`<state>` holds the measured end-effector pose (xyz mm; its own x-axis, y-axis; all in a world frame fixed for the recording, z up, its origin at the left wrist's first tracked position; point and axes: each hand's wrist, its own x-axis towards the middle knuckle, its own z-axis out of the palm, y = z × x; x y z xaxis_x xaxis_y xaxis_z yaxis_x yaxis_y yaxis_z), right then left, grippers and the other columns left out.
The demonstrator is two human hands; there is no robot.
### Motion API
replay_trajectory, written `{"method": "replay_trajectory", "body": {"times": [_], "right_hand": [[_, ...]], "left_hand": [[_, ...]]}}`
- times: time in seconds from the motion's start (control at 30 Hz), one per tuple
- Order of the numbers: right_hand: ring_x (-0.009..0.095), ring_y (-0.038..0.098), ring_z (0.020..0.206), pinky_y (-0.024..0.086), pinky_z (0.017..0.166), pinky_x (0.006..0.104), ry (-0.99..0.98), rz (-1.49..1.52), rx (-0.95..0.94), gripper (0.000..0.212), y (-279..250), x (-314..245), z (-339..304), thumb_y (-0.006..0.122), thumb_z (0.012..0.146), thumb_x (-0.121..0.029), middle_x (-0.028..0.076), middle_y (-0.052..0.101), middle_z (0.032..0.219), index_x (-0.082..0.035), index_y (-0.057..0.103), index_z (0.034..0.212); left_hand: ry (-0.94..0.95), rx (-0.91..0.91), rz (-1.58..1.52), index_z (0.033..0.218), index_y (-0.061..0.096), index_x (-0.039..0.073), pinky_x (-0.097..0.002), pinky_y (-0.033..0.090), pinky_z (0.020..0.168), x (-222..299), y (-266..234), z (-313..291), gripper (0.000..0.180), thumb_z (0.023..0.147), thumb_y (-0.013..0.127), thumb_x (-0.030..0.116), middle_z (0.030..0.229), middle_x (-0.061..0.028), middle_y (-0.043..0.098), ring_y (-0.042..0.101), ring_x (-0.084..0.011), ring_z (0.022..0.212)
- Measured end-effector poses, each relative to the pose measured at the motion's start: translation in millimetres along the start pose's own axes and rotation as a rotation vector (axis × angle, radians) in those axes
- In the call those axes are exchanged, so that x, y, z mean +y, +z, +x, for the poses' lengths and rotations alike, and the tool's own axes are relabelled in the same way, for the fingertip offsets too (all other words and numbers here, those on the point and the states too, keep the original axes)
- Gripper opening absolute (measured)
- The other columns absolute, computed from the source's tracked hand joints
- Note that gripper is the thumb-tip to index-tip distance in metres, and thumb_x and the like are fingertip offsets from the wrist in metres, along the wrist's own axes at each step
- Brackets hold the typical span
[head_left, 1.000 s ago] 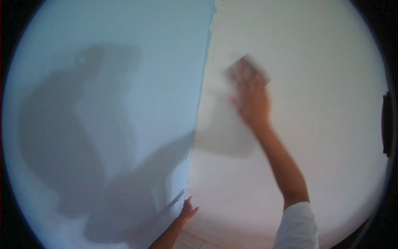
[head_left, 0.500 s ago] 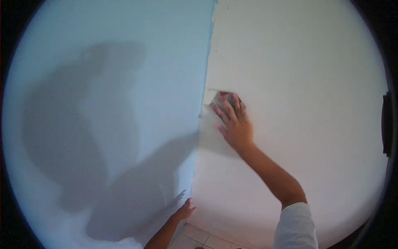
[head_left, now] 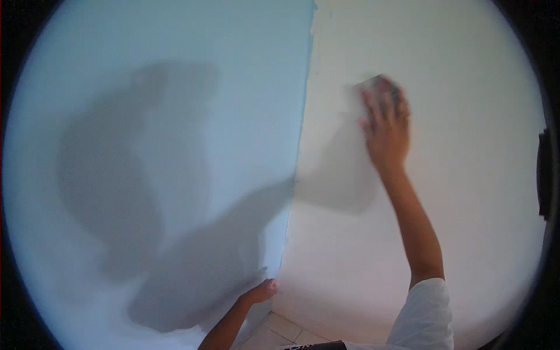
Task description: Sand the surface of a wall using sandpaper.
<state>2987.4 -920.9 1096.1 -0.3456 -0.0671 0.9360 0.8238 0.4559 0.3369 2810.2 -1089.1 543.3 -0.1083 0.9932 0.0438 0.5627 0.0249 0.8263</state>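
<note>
My right hand is raised against the cream wall, its fingers pressing a dark grey piece of sandpaper to the surface. Motion smears the fingers and the sheet, and the fingers cover much of it. Low down, by the corner where the two walls meet, my left hand has its fingers loosely curled, with nothing visible in them. It is close to the light blue wall; whether it touches the wall I cannot tell.
An uneven paint edge runs down the corner between the blue and cream walls. Pale floor tiles show at the bottom. A dark object stands at the far right rim. Shadows of me fall across both walls.
My right hand has slid the sandpaper up and to the right, away from the corner. My left hand stays low by the corner, its fingers more curled. The view has shifted slightly.
</note>
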Motion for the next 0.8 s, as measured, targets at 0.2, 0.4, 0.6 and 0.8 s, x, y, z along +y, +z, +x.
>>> {"method": "replay_trajectory", "body": {"times": [0.2, 0.4, 0.6, 0.8], "right_hand": [[0.030, 0.013, 0.147, 0.012, 0.120, 0.0439, 0.098, -0.041, 0.052, 0.058, 364.5, -181.2, 170.2, 0.046, 0.096, -0.048, 0.001, 0.022, 0.158, -0.036, 0.029, 0.150], [0.033, 0.017, 0.145, 0.015, 0.119, 0.0452, 0.029, 0.028, -0.181, 0.064, 425.4, -285.3, 119.0, 0.056, 0.091, -0.041, 0.004, 0.023, 0.158, -0.034, 0.031, 0.150], [0.033, 0.038, 0.129, 0.034, 0.106, 0.0476, -0.282, 0.047, -0.370, 0.065, 524.6, -388.6, 24.5, 0.063, 0.086, -0.037, 0.005, 0.040, 0.146, -0.033, 0.038, 0.146], [0.031, 0.040, 0.130, 0.035, 0.106, 0.0478, -0.335, 0.160, -0.404, 0.049, 717.4, -516.3, 66.9, 0.060, 0.088, -0.032, 0.005, 0.051, 0.130, -0.031, 0.053, 0.136]], "left_hand": [[0.213, -0.087, -0.163, 0.120, 0.052, 0.002, -0.0350, 0.038, 0.101, -57.8, -457.4, 254.3, 0.034, 0.100, 0.048, 0.029, 0.118, -0.0121, 0.053, 0.051, -0.0214, 0.112], [0.079, 0.004, -0.315, 0.122, 0.053, 0.009, -0.0354, 0.042, 0.094, -79.5, -590.7, 286.5, 0.035, 0.099, 0.048, 0.034, 0.119, -0.0061, 0.055, 0.054, -0.0171, 0.110], [-0.124, 0.032, -0.440, 0.120, 0.055, 0.014, -0.0321, 0.042, 0.086, -98.8, -753.1, 372.1, 0.033, 0.097, 0.049, 0.037, 0.115, -0.0007, 0.058, 0.055, -0.0144, 0.106], [0.342, -0.007, 0.101, 0.127, 0.051, 0.010, -0.0337, 0.040, 0.097, -104.9, -1017.3, 496.8, 0.044, 0.098, 0.051, 0.043, 0.122, -0.0032, 0.054, 0.049, -0.0158, 0.114]]}}
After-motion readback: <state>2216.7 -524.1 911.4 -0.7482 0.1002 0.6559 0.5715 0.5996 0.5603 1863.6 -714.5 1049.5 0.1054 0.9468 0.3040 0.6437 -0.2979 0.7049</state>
